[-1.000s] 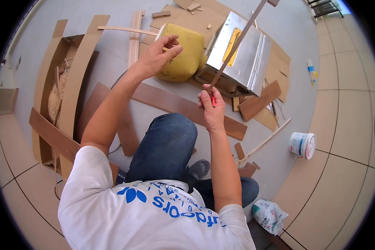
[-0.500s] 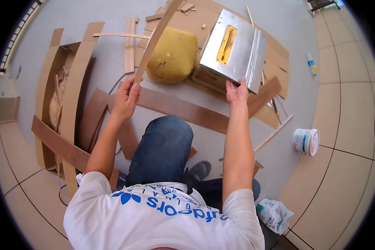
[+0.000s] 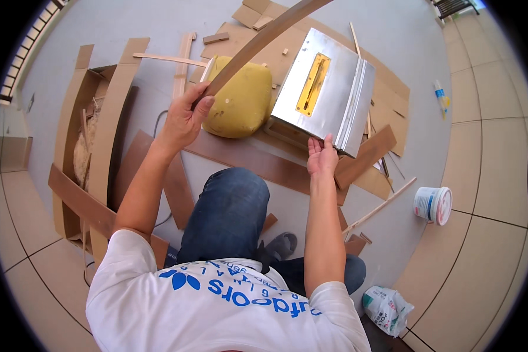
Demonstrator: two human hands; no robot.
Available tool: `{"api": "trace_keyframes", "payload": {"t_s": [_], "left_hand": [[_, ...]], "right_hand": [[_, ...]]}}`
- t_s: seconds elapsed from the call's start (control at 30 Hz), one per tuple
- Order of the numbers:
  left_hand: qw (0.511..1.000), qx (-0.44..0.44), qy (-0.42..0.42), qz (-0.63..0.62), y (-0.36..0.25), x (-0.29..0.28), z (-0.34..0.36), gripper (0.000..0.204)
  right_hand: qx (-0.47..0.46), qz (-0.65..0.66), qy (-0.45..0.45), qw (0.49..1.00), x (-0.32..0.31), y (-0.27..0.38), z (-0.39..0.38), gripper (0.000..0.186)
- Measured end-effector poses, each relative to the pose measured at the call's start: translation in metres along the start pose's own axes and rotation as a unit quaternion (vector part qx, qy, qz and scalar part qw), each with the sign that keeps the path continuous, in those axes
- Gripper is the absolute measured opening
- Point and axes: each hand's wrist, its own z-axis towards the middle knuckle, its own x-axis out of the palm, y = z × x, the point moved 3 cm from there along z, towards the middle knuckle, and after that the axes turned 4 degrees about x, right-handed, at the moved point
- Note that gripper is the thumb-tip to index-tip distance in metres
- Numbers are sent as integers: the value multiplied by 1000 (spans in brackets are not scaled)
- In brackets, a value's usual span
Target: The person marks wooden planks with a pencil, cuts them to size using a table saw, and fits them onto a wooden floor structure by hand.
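Note:
In my left hand (image 3: 185,120) is a long, thin brown wooden strip (image 3: 261,48). My fingers and thumb close round its near end, and it slants up to the right past the upper edge of the view. A table saw (image 3: 340,76) with a silver metal top and a yellow slotted insert (image 3: 312,85) stands ahead on the right. At its near edge, my right hand (image 3: 322,157) grips the housing, thumb up and the other fingers partly hidden. Left of the saw is a yellow, rounded tub-like object (image 3: 240,108), which the strip partly covers.
Flat cardboard (image 3: 390,88) with wood offcuts lies under and around the saw. Brown planks (image 3: 255,161) cross the floor before my knee. A long open carton (image 3: 118,108) stands left. On the right are a white bucket (image 3: 426,203), a crumpled bag (image 3: 383,308) and a tube (image 3: 440,97).
The strip in my left hand has swung over to the right at its far end. The saw sits slightly nearer, with my right hand still at its edge. The whole view has shifted a little.

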Motion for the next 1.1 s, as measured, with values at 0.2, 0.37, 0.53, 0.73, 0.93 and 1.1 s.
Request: {"api": "trace_keyframes", "payload": {"t_s": [0.2, 0.37, 0.53, 0.73, 0.93, 1.1], "left_hand": [[971, 138, 145, 133, 1, 39, 101, 30], [925, 251, 186, 216, -30, 73, 164, 26], [869, 299, 300, 256, -47, 138, 188, 29], [942, 212, 224, 133, 26, 135, 241, 21], [960, 158, 189, 130, 83, 174, 243, 20], [957, 72, 209, 186, 130, 217, 240, 22]], "right_hand": [[91, -82, -9, 992, -39, 9, -53, 36], [-397, -469, 143, 776, 65, 126, -168, 41], [-705, -633, 82, 310, 143, 215, -132, 40], [-609, -636, 167, 443, 133, 228, -13, 21], [-542, -649, 127, 519, 111, 211, 67, 18], [-519, -679, 120, 504, 98, 192, 122, 19]]}}
